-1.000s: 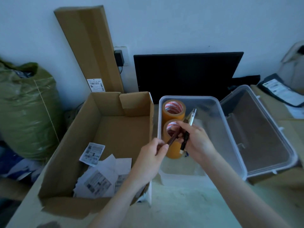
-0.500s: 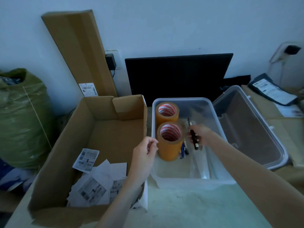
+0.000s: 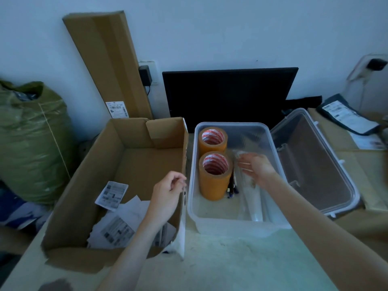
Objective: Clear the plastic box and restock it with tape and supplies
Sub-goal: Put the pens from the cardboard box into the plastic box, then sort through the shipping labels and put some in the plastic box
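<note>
Plastic box: cardboard box left, lid right.

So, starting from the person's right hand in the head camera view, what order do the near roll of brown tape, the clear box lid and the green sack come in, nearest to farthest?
From the right hand, inside the clear plastic box:
1. Near roll of brown tape, just to its left in the box.
2. Clear plastic box lid, lying open to the right of the box.
3. Green sack, far left, beyond the cardboard box.
</note>
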A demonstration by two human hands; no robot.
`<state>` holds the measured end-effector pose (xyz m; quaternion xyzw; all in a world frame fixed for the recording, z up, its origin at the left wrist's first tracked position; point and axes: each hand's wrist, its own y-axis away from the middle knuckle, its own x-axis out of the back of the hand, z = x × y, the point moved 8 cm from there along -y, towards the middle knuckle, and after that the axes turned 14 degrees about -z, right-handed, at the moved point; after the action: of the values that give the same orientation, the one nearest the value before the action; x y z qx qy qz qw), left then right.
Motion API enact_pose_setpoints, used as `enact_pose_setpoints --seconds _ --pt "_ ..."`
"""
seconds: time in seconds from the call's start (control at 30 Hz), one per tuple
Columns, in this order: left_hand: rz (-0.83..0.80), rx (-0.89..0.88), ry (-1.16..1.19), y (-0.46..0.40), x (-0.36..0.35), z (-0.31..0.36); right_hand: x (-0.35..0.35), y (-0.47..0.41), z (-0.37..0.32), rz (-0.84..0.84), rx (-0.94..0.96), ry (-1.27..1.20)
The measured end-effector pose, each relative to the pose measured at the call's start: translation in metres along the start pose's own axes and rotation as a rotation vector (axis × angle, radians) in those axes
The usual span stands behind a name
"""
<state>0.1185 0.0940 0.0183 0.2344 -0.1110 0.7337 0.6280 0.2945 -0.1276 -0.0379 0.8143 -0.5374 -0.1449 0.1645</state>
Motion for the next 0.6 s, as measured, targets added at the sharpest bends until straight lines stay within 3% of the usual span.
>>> enact_pose_setpoints --seconds 0.13,0.33,0.6 --pt "0.032 0.028 -0.046 0.01 0.019 -0.002 -0.019 0.042 -0.033 -0.056 0.201 0.055" --pt "0.016 0.032 -0.166 0.023 0.06 -0.015 -0.083 0.09 -0.051 -0.233 0.333 0.168" --pt "-0.358 0.163 -0.458 0.012 0.107 -0.084 -0.172 0.109 -0.036 -0.292 0.364 0.247"
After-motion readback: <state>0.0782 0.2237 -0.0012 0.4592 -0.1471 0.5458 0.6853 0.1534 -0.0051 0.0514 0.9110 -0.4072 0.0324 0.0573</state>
